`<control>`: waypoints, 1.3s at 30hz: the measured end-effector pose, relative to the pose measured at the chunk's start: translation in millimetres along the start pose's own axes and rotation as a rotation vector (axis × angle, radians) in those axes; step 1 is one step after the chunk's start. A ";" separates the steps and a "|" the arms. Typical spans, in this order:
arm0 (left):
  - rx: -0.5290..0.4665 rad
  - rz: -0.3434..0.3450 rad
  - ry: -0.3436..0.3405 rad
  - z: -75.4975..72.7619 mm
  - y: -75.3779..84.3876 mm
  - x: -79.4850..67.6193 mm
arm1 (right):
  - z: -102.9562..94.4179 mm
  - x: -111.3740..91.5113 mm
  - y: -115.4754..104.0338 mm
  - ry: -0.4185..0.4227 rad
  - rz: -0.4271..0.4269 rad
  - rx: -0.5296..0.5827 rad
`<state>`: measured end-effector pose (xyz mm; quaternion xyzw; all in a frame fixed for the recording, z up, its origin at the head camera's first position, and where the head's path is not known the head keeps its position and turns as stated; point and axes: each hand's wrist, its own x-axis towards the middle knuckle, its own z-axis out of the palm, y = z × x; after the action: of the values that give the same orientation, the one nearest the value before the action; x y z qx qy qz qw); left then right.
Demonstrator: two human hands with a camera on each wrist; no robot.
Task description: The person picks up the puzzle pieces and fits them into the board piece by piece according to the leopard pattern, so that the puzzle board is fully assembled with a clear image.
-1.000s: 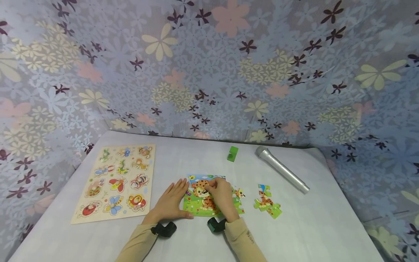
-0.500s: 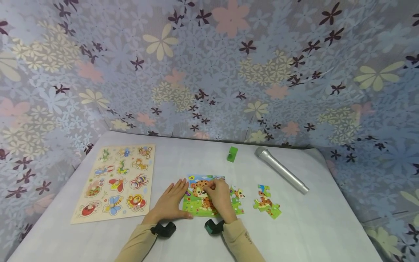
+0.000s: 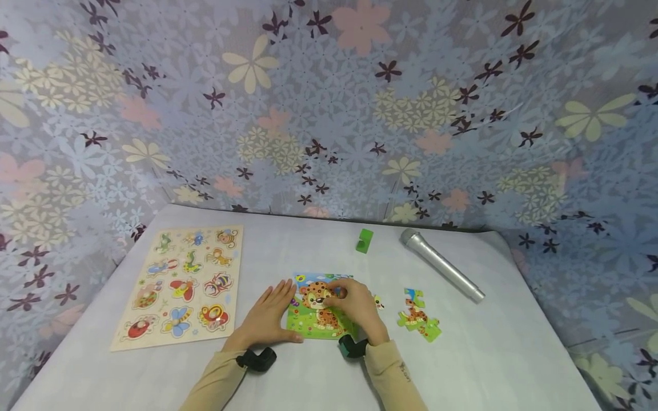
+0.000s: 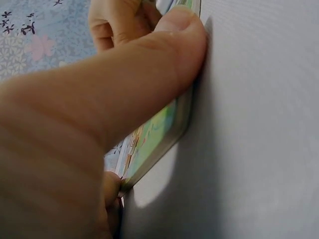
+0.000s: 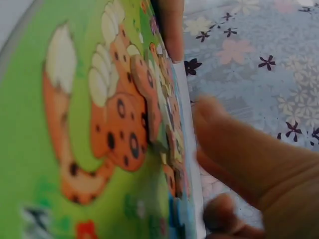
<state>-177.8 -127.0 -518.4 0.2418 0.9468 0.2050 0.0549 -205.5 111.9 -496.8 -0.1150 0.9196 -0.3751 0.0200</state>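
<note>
A leopard jigsaw puzzle (image 3: pixel 308 325) lies on its board at the middle of the table. My left hand (image 3: pixel 264 317) rests at its left side with fingers straight, the thumb along the board's near edge in the left wrist view. My right hand (image 3: pixel 357 305) is over the right part of the puzzle, thumb and index finger apart, with no piece seen between them. In the right wrist view one puzzle piece (image 5: pixel 144 84) stands slightly raised on the board. Beside my right hand a loose leopard-face piece (image 3: pixel 379 302) shows, partly covered.
Several loose jigsaw pieces (image 3: pixel 418 317) lie to the right. Behind stand out a green piece (image 3: pixel 364 241) and a silver microphone (image 3: pixel 444 265). A wooden insect puzzle board (image 3: pixel 180 285) occupies the table's left side. Flowered fabric (image 3: pixel 329 114) hangs behind the table (image 3: pixel 488 365).
My right hand has moved a little to the right; its thumb and index finger, close together before, are now spread. My left hand has stayed in place.
</note>
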 end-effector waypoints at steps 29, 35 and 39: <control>-0.001 0.002 -0.014 -0.7 2.6 -0.4 | -26.0 -0.5 29.7 -0.079 0.031 0.270; 0.010 -0.002 -0.010 -1.6 1.9 -0.6 | -62.4 -9.9 70.2 -0.066 0.145 0.367; 0.002 -0.006 -0.012 -2.6 3.0 -0.2 | -76.9 -18.8 87.4 -0.153 0.175 0.408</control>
<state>-176.9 -125.6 -514.8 0.2401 0.9475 0.2024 0.0609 -213.9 229.3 -503.2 -0.0567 0.8270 -0.5403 0.1450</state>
